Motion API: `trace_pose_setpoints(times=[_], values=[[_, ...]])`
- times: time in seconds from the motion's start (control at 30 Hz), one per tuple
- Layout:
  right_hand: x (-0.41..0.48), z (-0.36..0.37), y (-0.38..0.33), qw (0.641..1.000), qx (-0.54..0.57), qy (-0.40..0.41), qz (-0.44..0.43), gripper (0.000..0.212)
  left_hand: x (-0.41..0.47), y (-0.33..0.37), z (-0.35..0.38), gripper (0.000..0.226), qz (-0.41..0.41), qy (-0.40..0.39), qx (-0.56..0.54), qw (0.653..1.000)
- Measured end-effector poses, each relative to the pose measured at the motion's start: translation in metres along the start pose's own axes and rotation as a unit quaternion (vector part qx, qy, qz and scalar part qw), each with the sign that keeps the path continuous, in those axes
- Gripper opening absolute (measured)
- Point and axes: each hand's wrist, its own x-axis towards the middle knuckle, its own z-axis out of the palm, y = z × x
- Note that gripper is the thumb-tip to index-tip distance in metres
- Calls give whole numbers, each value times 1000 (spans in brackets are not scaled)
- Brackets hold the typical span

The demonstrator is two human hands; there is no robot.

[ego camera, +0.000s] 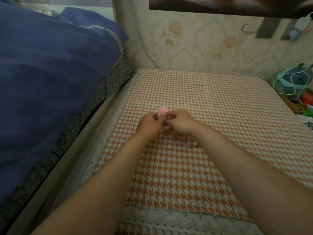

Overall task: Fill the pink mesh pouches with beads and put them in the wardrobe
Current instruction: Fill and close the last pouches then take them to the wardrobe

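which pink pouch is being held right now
The bright pink pouch at the fingertips, pinched between the left hand and right hand. The paler pink pieces lie on the cushion beside the right wrist.

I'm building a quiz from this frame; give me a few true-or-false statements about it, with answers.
1. The left hand and right hand both pinch the pink pouch. True.
2. The cloth under the hands is plain blue. False: the houndstooth cloth is orange and white.
3. Blue bedding lies to the person's left. True.
4. A teal stuffed animal sits at the left edge. False: the plush toy is at the right edge.
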Motion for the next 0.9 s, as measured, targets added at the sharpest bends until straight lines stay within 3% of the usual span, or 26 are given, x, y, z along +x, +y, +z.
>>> trace_pose_setpoints(times=[0.1,0.2,0.43,0.77,0.9], values=[[-7,-2,-3,998,64,14,18,32,-2,-5,-2,41,-30,28,-57,998],[-25,-7,-3,994,103,8,19,23,-13,-4,-8,36,-41,25,-106,993],[-74,-17,14,984,176,5,25,28,-70,12,-25,11,-9,-99,-170,980],[-104,-24,41,939,331,-16,98,12,-102,14,-21,27,67,-224,-112,966],[-99,-25,42,942,323,7,95,13,-104,23,-17,23,10,-240,-144,960]])
